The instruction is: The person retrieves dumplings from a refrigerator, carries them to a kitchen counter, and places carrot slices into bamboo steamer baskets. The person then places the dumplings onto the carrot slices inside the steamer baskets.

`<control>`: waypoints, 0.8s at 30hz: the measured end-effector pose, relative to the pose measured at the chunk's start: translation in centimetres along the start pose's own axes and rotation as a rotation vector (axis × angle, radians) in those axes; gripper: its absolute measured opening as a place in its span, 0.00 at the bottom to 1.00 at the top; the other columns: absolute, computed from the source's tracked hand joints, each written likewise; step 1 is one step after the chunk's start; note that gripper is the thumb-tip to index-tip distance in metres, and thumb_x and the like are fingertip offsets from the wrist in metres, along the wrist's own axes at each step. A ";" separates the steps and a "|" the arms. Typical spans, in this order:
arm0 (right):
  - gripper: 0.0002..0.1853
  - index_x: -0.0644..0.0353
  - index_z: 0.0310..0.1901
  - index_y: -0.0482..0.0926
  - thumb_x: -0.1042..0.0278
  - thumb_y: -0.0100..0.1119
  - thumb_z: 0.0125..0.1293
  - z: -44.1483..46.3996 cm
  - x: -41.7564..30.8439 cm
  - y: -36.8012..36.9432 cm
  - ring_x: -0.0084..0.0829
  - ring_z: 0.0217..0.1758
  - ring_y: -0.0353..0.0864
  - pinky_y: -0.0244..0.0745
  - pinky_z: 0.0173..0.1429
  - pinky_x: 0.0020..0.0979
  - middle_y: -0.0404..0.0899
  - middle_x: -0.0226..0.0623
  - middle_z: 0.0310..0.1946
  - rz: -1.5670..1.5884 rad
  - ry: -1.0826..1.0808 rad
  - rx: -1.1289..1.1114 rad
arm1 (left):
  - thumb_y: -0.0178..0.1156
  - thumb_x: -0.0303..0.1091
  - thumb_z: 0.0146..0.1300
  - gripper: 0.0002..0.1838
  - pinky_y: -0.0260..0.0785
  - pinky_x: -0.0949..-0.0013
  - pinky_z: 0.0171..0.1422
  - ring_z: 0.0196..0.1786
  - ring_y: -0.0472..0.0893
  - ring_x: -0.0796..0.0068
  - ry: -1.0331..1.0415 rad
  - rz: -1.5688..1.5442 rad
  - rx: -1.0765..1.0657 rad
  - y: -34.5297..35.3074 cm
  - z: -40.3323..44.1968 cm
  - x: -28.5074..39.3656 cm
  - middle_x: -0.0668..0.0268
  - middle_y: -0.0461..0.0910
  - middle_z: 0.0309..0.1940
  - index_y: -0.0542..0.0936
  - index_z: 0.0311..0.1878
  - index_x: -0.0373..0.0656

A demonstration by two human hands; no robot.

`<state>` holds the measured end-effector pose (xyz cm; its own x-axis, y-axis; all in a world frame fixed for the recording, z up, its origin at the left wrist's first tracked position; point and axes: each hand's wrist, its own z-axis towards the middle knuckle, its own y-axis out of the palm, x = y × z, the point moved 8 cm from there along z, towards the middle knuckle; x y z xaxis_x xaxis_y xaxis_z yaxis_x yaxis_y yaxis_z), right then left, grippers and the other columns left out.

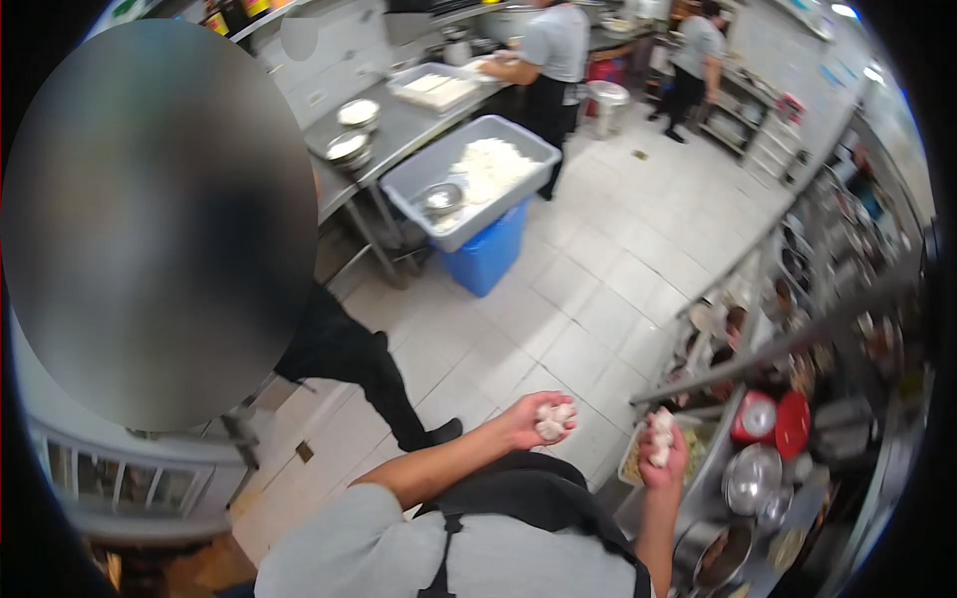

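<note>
My left hand is held out over the floor, palm up, with its fingers curled around several small whitish, rounded pieces that look like garlic. A similar pile of pale pieces rests in my right hand, whose fingers are bent about it. That hand is raised beside the counter at the right, in front of a tray of pale green and whitish chopped food. Both hands are apart from each other and in front of my dark apron. The exact kind of the pieces is too small to tell.
A grey tub with white food and a metal bowl sits on a blue bin. A red scale, metal bowls and a pot crowd the right counter. One person stands close at left; two others are farther back.
</note>
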<state>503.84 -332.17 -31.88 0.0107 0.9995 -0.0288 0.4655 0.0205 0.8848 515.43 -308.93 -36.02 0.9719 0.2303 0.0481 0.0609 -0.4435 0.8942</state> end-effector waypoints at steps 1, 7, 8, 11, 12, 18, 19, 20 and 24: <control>0.19 0.44 0.69 0.76 0.55 0.53 0.81 0.6 -1.5 -0.9 0.38 0.44 0.86 0.81 0.33 0.30 0.84 0.44 0.55 0.017 -0.007 0.018 | 0.60 0.44 0.74 0.19 0.81 0.52 0.57 0.53 0.85 0.57 0.021 0.020 0.016 0.8 1.7 1.6 0.59 0.82 0.56 0.78 0.62 0.47; 0.17 0.53 0.60 0.81 0.53 0.56 0.79 10.1 -9.4 -3.2 0.35 0.44 0.88 0.82 0.34 0.30 0.87 0.41 0.49 0.089 -0.022 0.239 | 0.60 0.41 0.73 0.16 0.81 0.55 0.54 0.51 0.85 0.59 0.181 0.037 0.080 4.8 7.7 13.4 0.60 0.82 0.54 0.79 0.59 0.46; 0.18 0.55 0.58 0.82 0.53 0.57 0.79 11.5 -10.5 -3.6 0.34 0.44 0.88 0.82 0.34 0.30 0.87 0.41 0.48 0.099 -0.019 0.298 | 0.60 0.41 0.73 0.16 0.81 0.55 0.54 0.51 0.85 0.60 0.210 0.017 0.052 4.3 8.7 14.6 0.60 0.82 0.54 0.79 0.59 0.46; 0.18 0.57 0.56 0.82 0.53 0.60 0.76 20.2 -15.3 -0.6 0.32 0.42 0.88 0.81 0.33 0.29 0.88 0.38 0.49 0.063 0.084 0.266 | 0.59 0.40 0.72 0.16 0.81 0.54 0.54 0.50 0.86 0.58 0.311 -0.054 0.167 2.9 9.7 19.9 0.59 0.83 0.53 0.79 0.59 0.46; 0.18 0.57 0.56 0.82 0.53 0.61 0.76 22.6 -16.8 0.6 0.32 0.42 0.88 0.81 0.33 0.29 0.88 0.37 0.49 0.044 0.104 0.248 | 0.59 0.40 0.72 0.16 0.81 0.53 0.54 0.50 0.86 0.57 0.347 -0.076 0.209 2.9 9.2 21.4 0.58 0.83 0.53 0.79 0.59 0.46; 0.17 0.43 0.64 0.81 0.54 0.58 0.79 35.8 -23.7 16.7 0.34 0.45 0.89 0.81 0.34 0.29 0.87 0.38 0.52 -0.060 0.120 0.035 | 0.59 0.37 0.70 0.16 0.80 0.51 0.55 0.50 0.85 0.55 0.586 -0.185 0.273 2.2 9.1 27.5 0.56 0.84 0.54 0.80 0.58 0.45; 0.17 0.41 0.65 0.81 0.54 0.58 0.79 37.3 -24.6 18.1 0.34 0.45 0.89 0.81 0.35 0.29 0.87 0.38 0.53 -0.066 0.122 0.028 | 0.59 0.38 0.70 0.17 0.80 0.51 0.55 0.51 0.85 0.55 0.618 -0.250 0.308 2.2 9.7 28.0 0.56 0.84 0.54 0.80 0.58 0.44; 0.17 0.41 0.65 0.80 0.54 0.58 0.79 38.6 -25.2 19.5 0.34 0.45 0.89 0.81 0.35 0.29 0.87 0.38 0.53 -0.066 0.141 0.008 | 0.59 0.38 0.69 0.17 0.80 0.51 0.55 0.50 0.85 0.55 0.624 -0.267 0.354 2.3 10.5 28.4 0.56 0.84 0.53 0.80 0.58 0.44; 0.17 0.44 0.65 0.80 0.54 0.58 0.79 44.5 -28.7 23.1 0.35 0.45 0.88 0.81 0.36 0.29 0.86 0.41 0.54 -0.065 0.203 -0.032 | 0.60 0.38 0.68 0.16 0.80 0.51 0.54 0.49 0.85 0.54 0.640 -0.281 0.344 2.3 15.3 32.8 0.55 0.84 0.50 0.81 0.56 0.43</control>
<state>553.68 -361.37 -31.26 -0.1983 0.9801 0.0045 0.4310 0.0830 0.8985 550.97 -315.65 -39.19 0.5958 0.7824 0.1814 0.4538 -0.5143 0.7277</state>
